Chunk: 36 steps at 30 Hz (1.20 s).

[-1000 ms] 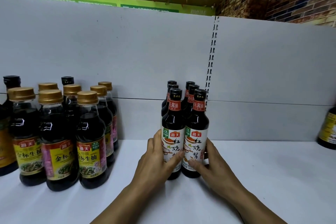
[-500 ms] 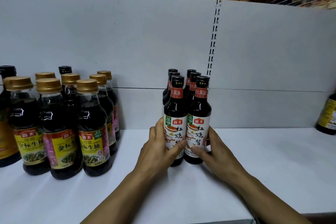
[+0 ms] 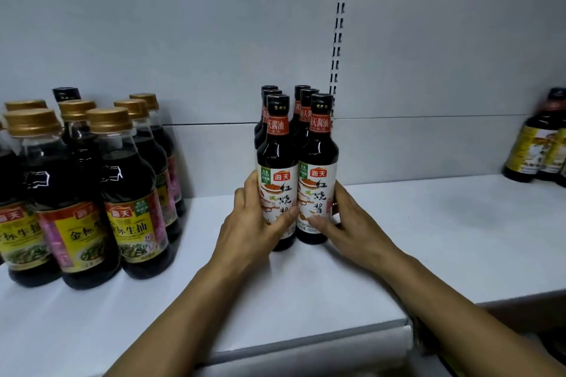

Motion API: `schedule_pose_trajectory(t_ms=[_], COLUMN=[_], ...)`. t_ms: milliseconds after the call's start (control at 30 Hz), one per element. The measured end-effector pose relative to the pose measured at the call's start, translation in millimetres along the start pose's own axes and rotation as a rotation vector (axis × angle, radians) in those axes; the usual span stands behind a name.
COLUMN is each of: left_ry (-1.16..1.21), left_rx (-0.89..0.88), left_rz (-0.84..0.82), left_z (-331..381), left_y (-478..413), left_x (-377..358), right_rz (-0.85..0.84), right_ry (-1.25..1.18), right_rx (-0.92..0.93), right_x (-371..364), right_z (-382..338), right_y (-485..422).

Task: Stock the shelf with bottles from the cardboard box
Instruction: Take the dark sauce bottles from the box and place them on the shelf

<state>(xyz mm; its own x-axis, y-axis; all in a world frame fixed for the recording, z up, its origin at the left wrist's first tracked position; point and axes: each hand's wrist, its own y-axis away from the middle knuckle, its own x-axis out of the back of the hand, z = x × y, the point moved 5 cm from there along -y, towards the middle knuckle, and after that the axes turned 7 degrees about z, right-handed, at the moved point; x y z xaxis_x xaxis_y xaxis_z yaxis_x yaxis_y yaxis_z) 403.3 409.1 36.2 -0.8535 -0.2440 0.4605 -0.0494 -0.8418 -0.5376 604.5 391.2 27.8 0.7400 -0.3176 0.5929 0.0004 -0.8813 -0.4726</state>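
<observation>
Two rows of slim dark sauce bottles with black caps and white labels stand upright in the middle of the white shelf. My left hand grips the front left bottle, thumb across its label. My right hand holds the front right bottle, thumb on the label's lower part and fingers behind it. Both front bottles rest on the shelf, touching each other and the bottles behind them. The cardboard box is out of view.
A cluster of larger gold-capped soy sauce bottles with yellow labels stands at the left. More dark bottles stand at the far right. A slotted upright runs down the grey back panel. The shelf's front edge is near me.
The view has tilted downward and drawn nearer, so the shelf's front edge shows. Both hands stay wrapped round the two front bottles, which have not visibly shifted on the shelf.
</observation>
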Motion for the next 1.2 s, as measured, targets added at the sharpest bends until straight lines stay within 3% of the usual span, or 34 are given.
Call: schedule_pose_trajectory(t_ms=[333, 533, 667, 833, 1200], left_ry=[-0.039, -0.146, -0.098, -0.057, 0.181], left_rx=[-0.004, -0.147, -0.250, -0.379, -0.452], left_rz=[0.097, 0.241, 0.342, 0.149, -0.313], left_z=[11, 45, 84, 157, 251], left_y=[2, 7, 16, 66, 194], left_x=[18, 35, 32, -40, -209], right_rz=[-0.107, -0.039, 0.049, 0.133, 0.220], right_ry=[0.121, 0.127, 0.119, 0.141, 0.177], right_rx=[-0.138, -0.167, -0.197, -0.264, -0.504], right_x=[29, 87, 133, 181, 277], right_z=[-7, -2, 13, 31, 70], right_y=[29, 89, 135, 190, 324])
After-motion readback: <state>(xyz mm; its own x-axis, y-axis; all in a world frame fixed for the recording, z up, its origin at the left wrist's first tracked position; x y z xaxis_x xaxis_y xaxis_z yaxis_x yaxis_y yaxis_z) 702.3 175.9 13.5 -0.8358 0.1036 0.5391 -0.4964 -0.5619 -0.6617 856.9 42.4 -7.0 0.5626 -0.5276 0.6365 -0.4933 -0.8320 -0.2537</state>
